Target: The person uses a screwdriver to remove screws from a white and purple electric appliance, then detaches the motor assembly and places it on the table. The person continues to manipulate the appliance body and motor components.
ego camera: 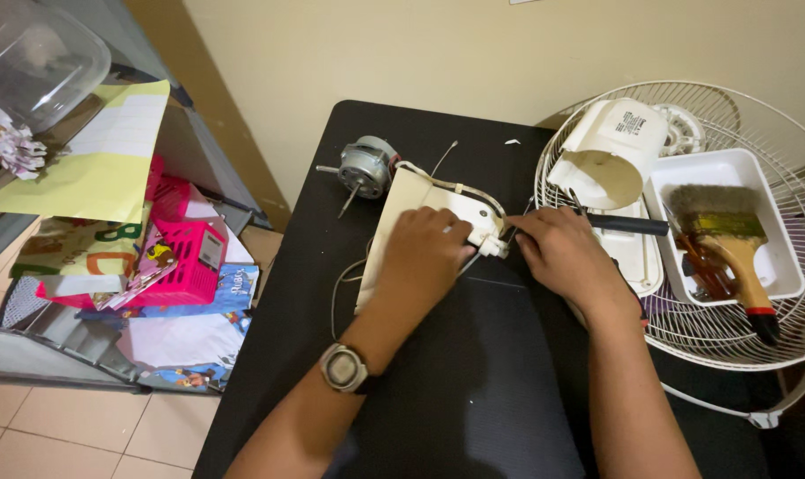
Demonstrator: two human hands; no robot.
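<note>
Nearest us in the head view, our two forearms run up over the black desk (pixel 456 390), a wristwatch (pixel 344 366) on the left one. Our left hand (pixel 425 253) lies palm-down on the cream plastic housing (pixel 402 222), its grip spread flat and pressing rather than closed round anything; we judge this pins the housing so it cannot slide. Our right hand (pixel 562 251) meets it at the housing's right edge, fingers pinched together on a small white connector (pixel 494 244) where thin wires come out; how tightly that grip closes is hidden by the knuckles. The housing sits mid-desk, with the small grey motor (pixel 367 166) just beyond its far corner, joined by wires.

To the right, a wire fan guard (pixel 757 346) lies flat and serves as a tray: in it are a white motor cover (pixel 611 142), a white tub (pixel 780 266) with a paintbrush (pixel 726 244), and a black-handled tool (pixel 624 223), all near the right hand, likely kept within reach. Left of the desk, a pink basket (pixel 185 253) and papers lie on a low shelf.
</note>
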